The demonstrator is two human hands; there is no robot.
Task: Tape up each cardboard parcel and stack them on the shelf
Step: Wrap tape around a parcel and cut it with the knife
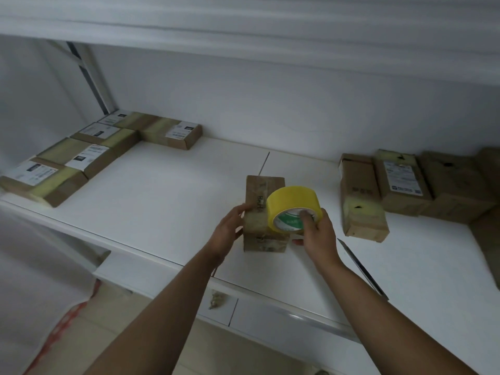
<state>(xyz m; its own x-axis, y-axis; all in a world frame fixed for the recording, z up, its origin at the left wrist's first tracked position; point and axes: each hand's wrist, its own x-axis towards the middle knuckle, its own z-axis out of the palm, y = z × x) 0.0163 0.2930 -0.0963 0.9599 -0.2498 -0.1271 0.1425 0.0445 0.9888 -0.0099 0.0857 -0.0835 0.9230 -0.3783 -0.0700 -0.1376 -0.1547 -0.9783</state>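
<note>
Small brown cardboard parcel sits mid-frame on the white shelf, long axis running 12 to 6 o'clock. Left hand steadies its 9 o'clock side, fingers touching the edge, only loosely bent. Right hand grips a yellow tape roll with green-printed core, one finger hooked through the core, roll over the parcel's 3 o'clock edge. Parcel looks light, stiff, matte, with an old tape band across it; probably slides easily on the smooth shelf, so best held by its long sides. Tape is glossy, rigid ring. Stack of taped labelled cardboard parcels at 10 o'clock; more worn cardboard boxes at 2 o'clock. Thin knife-like blade lies at 4 o'clock.
</note>
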